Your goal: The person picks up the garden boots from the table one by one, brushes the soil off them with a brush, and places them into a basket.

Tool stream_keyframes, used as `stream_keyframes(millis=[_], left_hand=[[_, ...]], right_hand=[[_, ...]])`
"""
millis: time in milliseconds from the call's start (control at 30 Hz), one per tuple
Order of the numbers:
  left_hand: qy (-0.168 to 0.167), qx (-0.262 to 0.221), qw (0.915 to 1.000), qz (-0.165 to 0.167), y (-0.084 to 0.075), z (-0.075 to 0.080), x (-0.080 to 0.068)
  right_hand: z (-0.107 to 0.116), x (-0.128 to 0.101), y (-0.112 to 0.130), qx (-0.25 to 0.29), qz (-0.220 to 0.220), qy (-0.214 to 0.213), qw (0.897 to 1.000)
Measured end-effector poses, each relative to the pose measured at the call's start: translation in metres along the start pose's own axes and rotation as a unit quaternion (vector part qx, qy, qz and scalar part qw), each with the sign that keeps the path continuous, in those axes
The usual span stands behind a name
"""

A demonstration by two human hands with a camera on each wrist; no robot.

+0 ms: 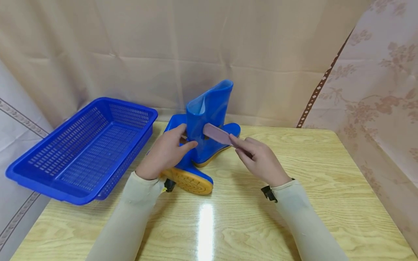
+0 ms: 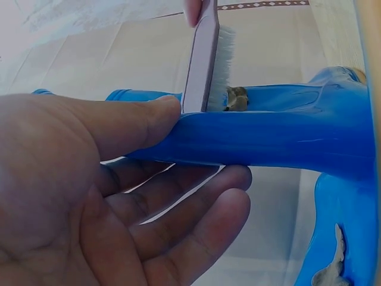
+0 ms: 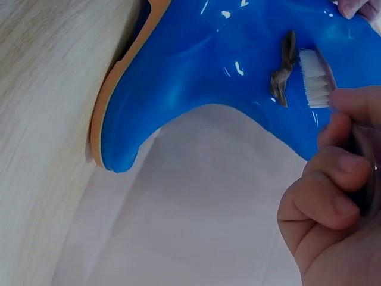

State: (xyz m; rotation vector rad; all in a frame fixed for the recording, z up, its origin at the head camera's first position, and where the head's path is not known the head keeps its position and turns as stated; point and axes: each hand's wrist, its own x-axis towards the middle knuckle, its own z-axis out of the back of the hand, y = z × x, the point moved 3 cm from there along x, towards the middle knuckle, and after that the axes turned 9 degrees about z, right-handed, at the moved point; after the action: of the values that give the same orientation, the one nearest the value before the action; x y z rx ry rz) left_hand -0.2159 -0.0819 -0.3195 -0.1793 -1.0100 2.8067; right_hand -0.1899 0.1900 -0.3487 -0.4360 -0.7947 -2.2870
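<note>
An upright blue rain boot [image 1: 217,105] with a tan sole stands on the table. My left hand [image 1: 164,150] steadies its shaft, thumb on one side and fingers on the other. In my right hand [image 1: 259,159] is the handle of a pale pink scrub brush [image 1: 217,134]. Its white bristles [image 3: 314,77] face the shaft, right beside a grey-brown mud smear [image 3: 284,71]. A second blue boot [image 1: 192,181] lies on its side under my left forearm, its patterned sole turned toward me. Another mud patch [image 2: 333,262] shows on that boot in the left wrist view.
A blue perforated plastic basket [image 1: 125,157] stands on the left of the wood-grain table [image 1: 310,203]. Beige curtain [image 1: 261,54] hangs directly behind the boots. A flowered cloth [image 1: 385,108] borders the right side.
</note>
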Motion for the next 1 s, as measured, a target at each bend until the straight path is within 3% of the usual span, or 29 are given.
stream_keyframes(millis=[200,700,1000], left_hand=[[-0.002,-0.004,1.0000,0.000,-0.0015,0.0004,0.0000],[0.002,-0.031,0.9986,0.044,0.0024,-0.0021,0.0015],[-0.006,-0.004,0.9999,0.013,-0.0002,-0.0022,0.0003]], right_hand=[[-0.0008,-0.0016,-0.0009,-0.026,-0.010,0.008,1.000],[0.0034,-0.0040,-0.0073,-0.038,-0.064,0.036,0.997],[0.0024,-0.0020,-0.0023,-0.019,0.003,0.006,1.000]])
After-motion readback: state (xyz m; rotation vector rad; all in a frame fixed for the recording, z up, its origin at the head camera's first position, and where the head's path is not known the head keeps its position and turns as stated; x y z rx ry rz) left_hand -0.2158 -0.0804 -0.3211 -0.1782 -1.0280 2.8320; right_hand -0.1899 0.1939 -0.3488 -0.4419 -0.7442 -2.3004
